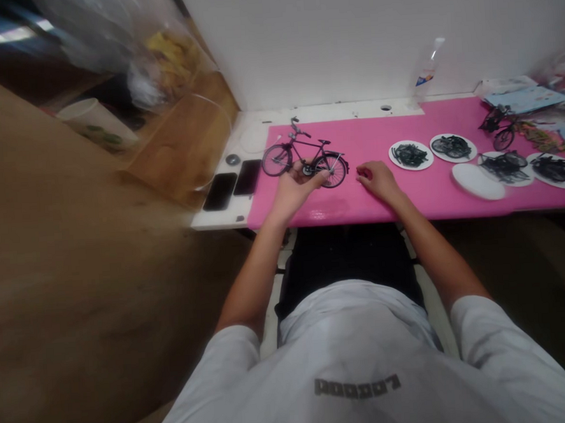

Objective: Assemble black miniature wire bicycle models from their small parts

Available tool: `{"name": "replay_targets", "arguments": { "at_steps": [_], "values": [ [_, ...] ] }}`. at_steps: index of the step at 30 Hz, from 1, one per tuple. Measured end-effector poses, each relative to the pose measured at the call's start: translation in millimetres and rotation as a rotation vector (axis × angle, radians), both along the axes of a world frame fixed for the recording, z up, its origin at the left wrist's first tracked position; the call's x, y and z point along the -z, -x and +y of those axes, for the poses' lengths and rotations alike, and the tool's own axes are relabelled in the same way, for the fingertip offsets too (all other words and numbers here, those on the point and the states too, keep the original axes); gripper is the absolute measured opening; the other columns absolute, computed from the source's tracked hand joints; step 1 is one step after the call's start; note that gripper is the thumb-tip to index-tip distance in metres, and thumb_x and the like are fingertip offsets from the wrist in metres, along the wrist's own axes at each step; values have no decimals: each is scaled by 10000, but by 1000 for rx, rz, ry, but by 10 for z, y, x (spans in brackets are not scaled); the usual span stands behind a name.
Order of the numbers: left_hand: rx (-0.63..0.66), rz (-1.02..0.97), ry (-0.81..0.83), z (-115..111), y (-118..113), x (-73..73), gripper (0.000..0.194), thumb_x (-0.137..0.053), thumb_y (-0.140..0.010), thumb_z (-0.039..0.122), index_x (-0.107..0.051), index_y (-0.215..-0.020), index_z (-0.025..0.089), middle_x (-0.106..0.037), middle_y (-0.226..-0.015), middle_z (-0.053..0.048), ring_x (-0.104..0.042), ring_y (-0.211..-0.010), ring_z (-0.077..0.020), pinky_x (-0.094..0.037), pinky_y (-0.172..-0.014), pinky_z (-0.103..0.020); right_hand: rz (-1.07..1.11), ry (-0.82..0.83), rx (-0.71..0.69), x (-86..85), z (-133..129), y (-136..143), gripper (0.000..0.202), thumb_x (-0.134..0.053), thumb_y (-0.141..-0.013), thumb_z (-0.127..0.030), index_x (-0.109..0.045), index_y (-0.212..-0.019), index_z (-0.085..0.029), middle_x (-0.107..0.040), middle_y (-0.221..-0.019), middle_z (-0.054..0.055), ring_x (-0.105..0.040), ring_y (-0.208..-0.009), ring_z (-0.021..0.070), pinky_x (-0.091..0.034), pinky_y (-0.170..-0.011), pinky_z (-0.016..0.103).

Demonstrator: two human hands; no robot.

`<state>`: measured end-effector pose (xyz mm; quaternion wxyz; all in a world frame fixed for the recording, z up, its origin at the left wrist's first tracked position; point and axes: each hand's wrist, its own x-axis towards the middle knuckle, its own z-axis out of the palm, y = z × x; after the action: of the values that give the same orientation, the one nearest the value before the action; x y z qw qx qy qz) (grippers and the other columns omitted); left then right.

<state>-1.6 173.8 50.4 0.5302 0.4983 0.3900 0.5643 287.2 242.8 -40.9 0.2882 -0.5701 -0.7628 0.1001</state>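
A small dark model bicycle (304, 154) is held side-on above or on the pink sheet (330, 212), left of the sheet's middle, though whether its wheels touch down cannot be told; its handlebar is raised at the left, its thin-spoked wheels have black tyres, and its saddle sits over the rear wheel beside a pale metal strip.

Further left, a blurred wooden box (177, 144) stands beyond the table; two black phones, the nearer phone (220, 192) and the farther phone (248, 177), lie side by side below a dark disc (233, 159); the left hand (294, 188) is closed around the bicycle's lower frame, its thumb and fingers hiding part of it; the right hand (379, 179) rests near the rear wheel, fingers curled together, and whether they pinch anything cannot be told; to its right come a first plate (411, 168) and a second plate (456, 160) of dark parts, a clear bottle (429, 68) behind them, a white disc (476, 182) and another dark model bicycle (504, 138).
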Motion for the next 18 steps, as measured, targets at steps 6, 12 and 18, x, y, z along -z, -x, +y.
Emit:
{"name": "replay_targets", "arguments": {
  "at_steps": [6, 12, 18],
  "values": [
    [-5, 0, -10, 70, 22, 71, 529, -1034, -701, 329, -718, -1103, 193, -813, -971, -48, -814, -845, -201, -628, -740, -293, 85, -6, -12, 60, 38, -24, 242, -684, -938, -271, -831, -1129, -249, -842, -1188, 107, -729, -1141, 330, -526, -1117, 516],
    [-14, 20, -15, 118, 37, 138, 554, -1051, -662, 344, -743, -1095, 188, -816, -957, -50, -795, -834, -192, -626, -723, -283, 65, -73, 42, 118, 73, -34, 348, -703, -946, -294, -782, -1275, -213, -782, -1302, 167, -655, -1262, 370, -485, -1151, 566],
    [-22, 18, -14, 123, 31, 113, 540, -1052, -642, 318, -749, -1071, 190, -809, -933, -41, -772, -809, -178, -614, -703, -272, 51, -46, 64, 150, 98, -61, 263, -711, -967, -329, -801, -1198, -244, -814, -1230, 146, -656, -1216, 388, -480, -1122, 590]
  ]
}}
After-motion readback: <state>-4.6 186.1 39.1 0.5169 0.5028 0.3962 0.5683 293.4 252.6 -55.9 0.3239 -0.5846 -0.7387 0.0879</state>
